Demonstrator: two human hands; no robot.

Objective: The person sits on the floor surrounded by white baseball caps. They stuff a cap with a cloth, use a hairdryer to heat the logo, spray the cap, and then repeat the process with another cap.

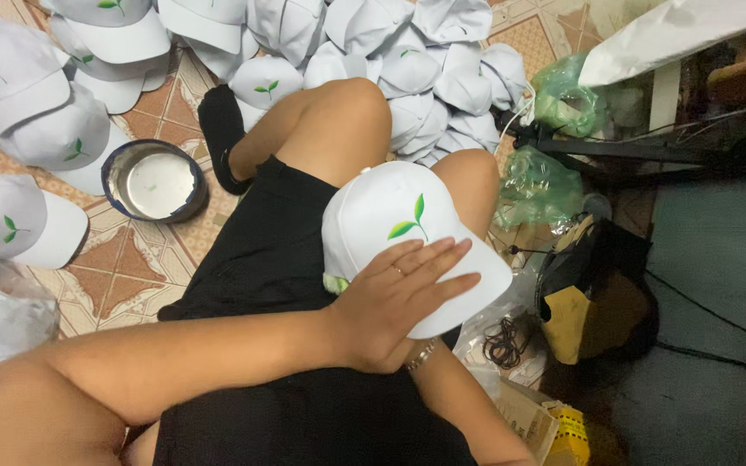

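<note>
A white cap (390,211) with a green leaf emblem rests on my lap, over my black shorts (269,250). My left hand (395,298) reaches across from the left and lies flat on the cap's brim, fingers stretched toward the right and the thumb out of sight. A ring shows on one finger. My right forearm comes up from the lower right, and its wrist, wearing a bracelet (422,355), goes under my left hand. My right hand itself is hidden beneath the left hand and the cap.
Many white caps with the same emblem lie heaped at the top (425,52) and along the left (19,224) on the tiled floor. A round metal bowl (154,181) stands by my left knee, next to a black sandal (218,129). Green plastic bags (537,185), a black bag (597,293), cables and a cardboard box (528,418) crowd the right.
</note>
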